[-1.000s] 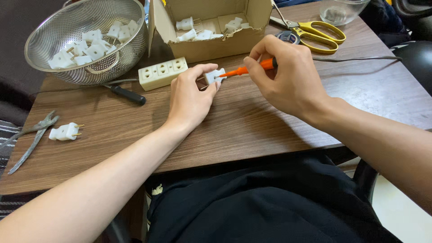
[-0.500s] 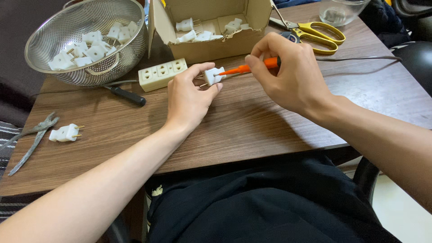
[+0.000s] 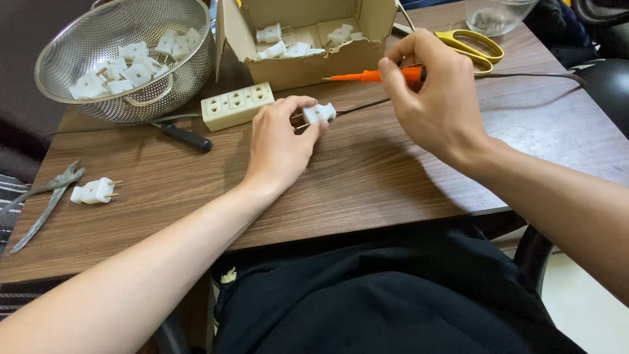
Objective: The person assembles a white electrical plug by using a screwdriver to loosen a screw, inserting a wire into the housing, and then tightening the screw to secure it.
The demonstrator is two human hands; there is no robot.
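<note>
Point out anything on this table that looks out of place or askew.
One white plug lies alone at the table's left edge beside the pliers, apart from the plugs in the colander and box. Nothing looks spilled or broken. The left hand holds a plug; the right hand holds an orange screwdriver.

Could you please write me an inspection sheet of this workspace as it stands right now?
Surface: wooden table, brown grain.
Job's things: white plug pinched in left hand; orange screwdriver in right hand, tip off the plug.
Clutter: metal colander and cardboard box, both with white plugs; cream power strip; loose plug; pliers; yellow scissors; glass bowl; black-handled tool.
Grippers: both hands gripping.
Cables: dark cord across the table.
Surroundings: dark chair at right.
</note>
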